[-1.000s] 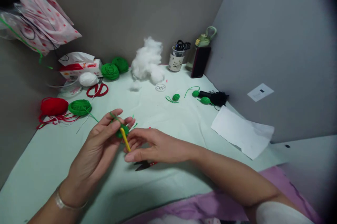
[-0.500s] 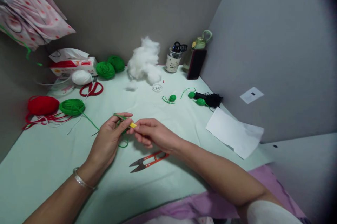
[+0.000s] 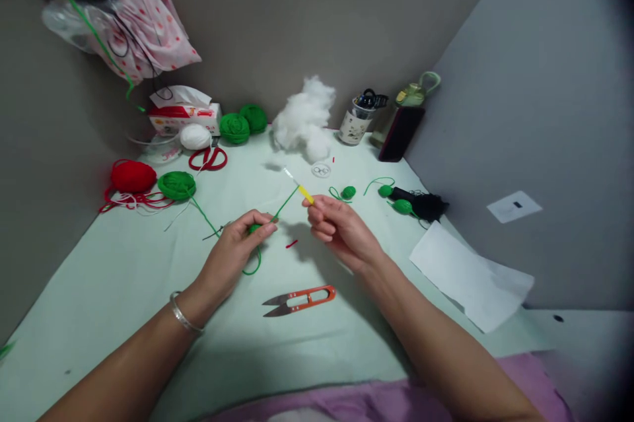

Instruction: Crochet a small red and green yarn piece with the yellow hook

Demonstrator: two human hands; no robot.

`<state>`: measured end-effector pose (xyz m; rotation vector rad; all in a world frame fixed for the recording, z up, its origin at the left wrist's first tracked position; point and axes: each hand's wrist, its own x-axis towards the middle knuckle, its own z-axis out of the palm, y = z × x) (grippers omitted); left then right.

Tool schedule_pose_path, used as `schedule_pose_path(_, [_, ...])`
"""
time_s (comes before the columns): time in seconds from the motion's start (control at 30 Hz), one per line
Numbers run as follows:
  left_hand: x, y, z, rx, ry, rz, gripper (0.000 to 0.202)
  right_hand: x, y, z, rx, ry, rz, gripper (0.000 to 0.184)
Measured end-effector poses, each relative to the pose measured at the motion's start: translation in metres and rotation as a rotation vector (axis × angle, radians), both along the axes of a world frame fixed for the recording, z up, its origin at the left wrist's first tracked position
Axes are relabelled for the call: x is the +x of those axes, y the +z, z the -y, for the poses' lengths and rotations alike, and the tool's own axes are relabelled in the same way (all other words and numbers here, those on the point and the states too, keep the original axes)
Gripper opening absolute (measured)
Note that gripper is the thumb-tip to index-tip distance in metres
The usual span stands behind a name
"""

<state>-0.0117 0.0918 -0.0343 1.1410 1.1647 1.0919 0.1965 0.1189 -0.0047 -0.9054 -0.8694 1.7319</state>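
Observation:
My left hand (image 3: 236,247) is closed on a small green crochet piece (image 3: 254,228), mostly hidden by the fingers. A loop of green yarn hangs below it. In my right hand (image 3: 347,227) is a crochet hook with a yellow handle (image 3: 306,195), its metal end pointing up and to the left. One green strand (image 3: 286,204) runs straight from the left fingers up to the hook. On the cloth below lie orange thread snips (image 3: 317,295), blades to the left. A short red strand (image 3: 292,244) rests between the hands and the snips.
At left are a red yarn ball (image 3: 133,176), a green yarn ball (image 3: 177,185) and red scissors (image 3: 208,158). White stuffing (image 3: 303,119) sits at the back, near a pen cup (image 3: 354,125). Small green crochet pieces (image 3: 402,207) and white paper (image 3: 470,277) lie at right.
My right hand has moved away from the left, up and to the right, with the hook drawing a strand out. The view has shifted. The red strand between the hands now shows.

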Motion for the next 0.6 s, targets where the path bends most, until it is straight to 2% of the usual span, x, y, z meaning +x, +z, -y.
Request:
schedule_pose_path(0.1, [-0.003, 0.002, 0.002, 0.037, 0.027, -0.068, 0.024, 0.031, 0.010, -0.018, 0.074, -0.230, -0.018, 0.013])
schedule_pose_path(0.2, [-0.004, 0.006, 0.003, 0.027, -0.001, -0.061, 0.024, 0.057, 0.019, -0.030, 0.170, -0.434, 0.000, 0.018])
schedule_pose_path(0.27, [-0.002, 0.008, 0.004, 0.015, -0.034, -0.065, 0.023, 0.057, 0.020, -0.026, 0.207, -0.454, 0.071, 0.019])
schedule_pose_path(0.4, [0.004, 0.009, 0.007, -0.008, -0.134, -0.148, 0.021, 0.020, 0.004, -0.003, 0.192, -0.189, 0.287, 0.020])
schedule_pose_path(0.5, [0.006, 0.008, 0.010, -0.020, -0.215, -0.110, 0.016, -0.008, -0.009, 0.010, 0.229, 0.015, 0.379, 0.032])
schedule_pose_path(0.6, [0.005, 0.007, 0.009, -0.027, -0.256, -0.108, 0.017, -0.012, -0.016, 0.010, 0.231, 0.243, 0.413, 0.033])
